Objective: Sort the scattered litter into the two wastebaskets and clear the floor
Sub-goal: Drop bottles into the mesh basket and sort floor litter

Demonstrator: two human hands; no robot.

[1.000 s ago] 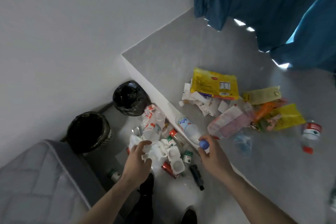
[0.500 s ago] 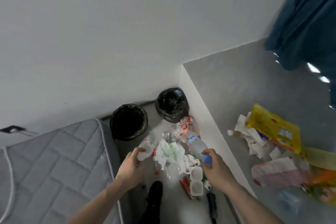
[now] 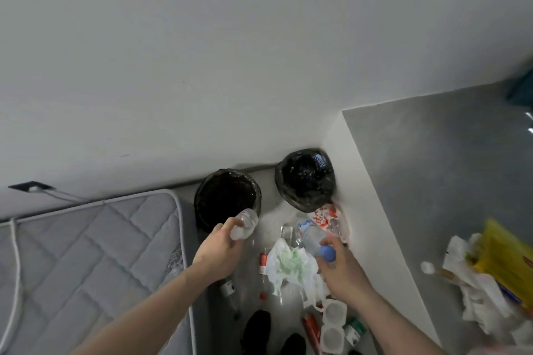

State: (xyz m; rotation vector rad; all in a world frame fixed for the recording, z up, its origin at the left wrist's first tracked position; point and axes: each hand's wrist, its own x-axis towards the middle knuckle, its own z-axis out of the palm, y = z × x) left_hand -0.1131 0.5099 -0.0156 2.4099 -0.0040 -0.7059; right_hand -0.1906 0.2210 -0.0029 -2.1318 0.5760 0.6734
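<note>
Head view was angled down at a narrow strip of floor (image 3: 277,219) between a grey quilted mattress (image 3: 92,253) on the left and a white-edged raised grey platform (image 3: 427,181) on the right. Two wastebaskets lined with black bags were seen at the far end of the strip, against the white wall (image 3: 230,52): the left wastebasket (image 3: 226,196) beside the mattress corner and the right wastebasket (image 3: 305,179) in the corner by the platform.

A small clear bottle (image 3: 245,225) was held in the left hand (image 3: 219,251), with the fingers curled round its near end; its far end was seen over the near rim of the left wastebasket. A larger clear bottle with a blue cap (image 3: 313,238) was gripped at the cap end by the right hand (image 3: 341,271), fingers wrapped round the neck, and was pointed towards the right wastebasket while well short of it.

Litter was left scattered on the floor between the hands and nearer: a crumpled white and green paper (image 3: 288,265), a red-printed wrapper (image 3: 327,216) just near of the right wastebasket, a bottle with a red label (image 3: 263,265), white yoghurt cups (image 3: 333,323) and a red tube (image 3: 311,328). More litter was seen on the platform at the right edge: white paper scraps (image 3: 473,285), a yellow packet (image 3: 507,262) and a small white cap (image 3: 427,267). Dark shoes (image 3: 256,328) were visible at the near edge.
</note>
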